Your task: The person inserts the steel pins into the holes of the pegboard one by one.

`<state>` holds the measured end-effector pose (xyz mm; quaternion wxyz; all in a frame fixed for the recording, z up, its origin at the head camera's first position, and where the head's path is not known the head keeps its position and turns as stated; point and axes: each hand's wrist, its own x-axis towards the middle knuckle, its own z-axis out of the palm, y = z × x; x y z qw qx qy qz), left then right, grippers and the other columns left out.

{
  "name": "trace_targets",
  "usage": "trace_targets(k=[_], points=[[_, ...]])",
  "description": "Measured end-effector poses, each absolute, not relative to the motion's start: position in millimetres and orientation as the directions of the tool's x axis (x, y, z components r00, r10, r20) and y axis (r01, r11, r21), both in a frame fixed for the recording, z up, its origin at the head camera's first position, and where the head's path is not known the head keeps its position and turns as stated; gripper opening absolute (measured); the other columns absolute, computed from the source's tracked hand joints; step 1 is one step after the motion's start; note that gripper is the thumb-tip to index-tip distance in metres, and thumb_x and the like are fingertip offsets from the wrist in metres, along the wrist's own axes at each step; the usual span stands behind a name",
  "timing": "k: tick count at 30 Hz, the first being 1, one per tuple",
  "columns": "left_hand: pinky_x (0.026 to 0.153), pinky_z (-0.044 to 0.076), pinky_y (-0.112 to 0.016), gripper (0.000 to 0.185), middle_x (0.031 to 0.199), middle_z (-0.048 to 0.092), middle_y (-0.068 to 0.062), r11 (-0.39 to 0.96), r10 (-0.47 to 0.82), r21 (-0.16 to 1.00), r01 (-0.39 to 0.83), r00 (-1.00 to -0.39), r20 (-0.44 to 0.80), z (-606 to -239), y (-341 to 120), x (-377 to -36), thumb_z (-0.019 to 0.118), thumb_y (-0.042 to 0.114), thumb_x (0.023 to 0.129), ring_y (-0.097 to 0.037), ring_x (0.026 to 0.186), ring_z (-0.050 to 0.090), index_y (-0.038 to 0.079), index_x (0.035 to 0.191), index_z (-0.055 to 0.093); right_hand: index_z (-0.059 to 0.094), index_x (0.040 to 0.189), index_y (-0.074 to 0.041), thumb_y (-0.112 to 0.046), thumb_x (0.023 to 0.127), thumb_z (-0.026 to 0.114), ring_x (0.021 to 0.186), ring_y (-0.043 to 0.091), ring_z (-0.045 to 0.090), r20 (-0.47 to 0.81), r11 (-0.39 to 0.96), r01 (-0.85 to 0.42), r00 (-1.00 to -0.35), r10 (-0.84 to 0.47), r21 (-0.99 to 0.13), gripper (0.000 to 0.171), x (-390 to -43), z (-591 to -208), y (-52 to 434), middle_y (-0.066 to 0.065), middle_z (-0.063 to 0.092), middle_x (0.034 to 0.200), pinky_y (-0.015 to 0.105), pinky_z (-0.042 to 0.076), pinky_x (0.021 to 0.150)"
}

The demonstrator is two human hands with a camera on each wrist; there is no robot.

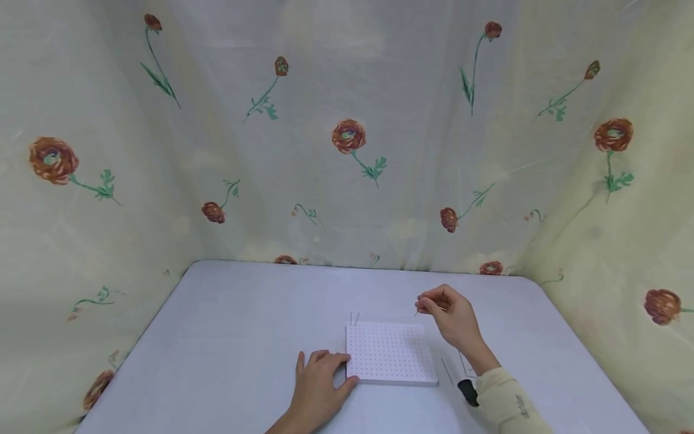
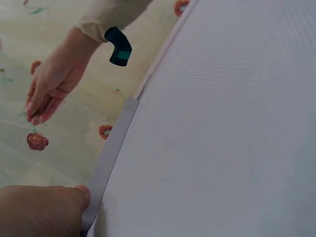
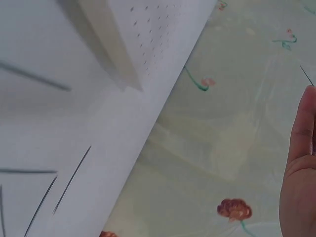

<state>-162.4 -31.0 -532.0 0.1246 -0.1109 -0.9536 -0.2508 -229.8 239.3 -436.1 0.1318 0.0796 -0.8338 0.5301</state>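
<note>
A white board [image 1: 390, 352] with rows of small holes lies on the table. My left hand [image 1: 318, 386] rests at its near left corner, thumb against the front edge [image 2: 112, 153] and a finger at the left side; the other fingers are spread. Beyond the board's far right corner, my right hand [image 1: 452, 313] is raised and pinches a thin pin [image 3: 307, 76] between thumb and fingertips. The pin's tip points down, apart from the board. Two similar thin upright pins [image 1: 351, 319] stand at the board's far left corner.
Several loose thin pins [image 3: 72, 179] lie on the white table [image 1: 260, 313] to the right of the board, partly hidden by the right forearm. A dark device [image 2: 118, 47] sits at the right cuff. Flowered curtains [image 1: 401, 199] surround the table's back and sides.
</note>
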Motion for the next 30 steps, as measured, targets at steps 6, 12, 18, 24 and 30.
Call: trace_targets(k=[6,12,18,24,30], points=[[0.103,0.016,-0.074,0.043,0.113,0.069,0.008,0.851,0.143,0.453,0.265,-0.948,0.285,-531.2,-31.3,-163.1,0.070,0.053,0.077,-0.025,0.116,0.053,0.027,0.111,0.066,0.060,0.099,-0.005,-0.011,0.089,0.062,0.084,0.012,0.070,0.316,0.420,-0.295,-0.949,-0.022,-0.858,0.012,-234.7,-432.2,219.2,0.014,0.068,0.100,0.024,0.057,0.075],[0.103,0.016,-0.074,0.043,0.114,0.069,0.008,0.850,0.143,0.456,0.263,-0.949,0.281,-530.1,-31.8,-162.3,0.069,0.053,0.077,-0.025,0.116,0.053,0.027,0.111,0.066,0.060,0.096,-0.005,-0.007,0.088,0.063,0.084,0.012,0.069,0.336,0.413,-0.322,-0.941,-0.039,-0.852,0.009,-241.7,-430.8,201.4,0.013,0.069,0.098,0.023,0.057,0.073],[0.103,0.016,-0.074,0.042,0.114,0.069,0.008,0.843,0.152,0.462,0.278,-0.945,0.291,-529.5,-31.9,-161.3,0.070,0.052,0.077,-0.025,0.116,0.053,0.027,0.111,0.066,0.061,0.095,-0.003,-0.007,0.087,0.065,0.086,0.019,0.070,0.347,0.397,-0.344,-0.936,-0.066,-0.851,0.010,-246.0,-431.2,187.0,0.014,0.069,0.098,0.023,0.057,0.073],[0.103,0.016,-0.074,0.041,0.114,0.069,0.007,0.843,0.152,0.464,0.272,-0.948,0.280,-528.6,-31.6,-162.2,0.070,0.051,0.078,-0.025,0.116,0.053,0.026,0.111,0.066,0.061,0.094,0.001,-0.002,0.086,0.065,0.089,0.027,0.070,0.354,0.417,-0.360,-0.930,-0.094,-0.835,0.010,-240.8,-423.5,172.4,0.017,0.068,0.098,0.025,0.058,0.073],[0.103,0.017,-0.074,0.041,0.114,0.069,0.007,0.849,0.151,0.459,0.262,-0.952,0.265,-527.4,-31.9,-161.9,0.070,0.050,0.078,-0.025,0.116,0.053,0.027,0.111,0.066,0.060,0.093,0.004,0.001,0.086,0.064,0.089,0.029,0.069,0.360,0.409,-0.380,-0.924,-0.129,-0.830,0.009,-230.1,-408.9,158.8,0.019,0.068,0.098,0.025,0.058,0.073]])
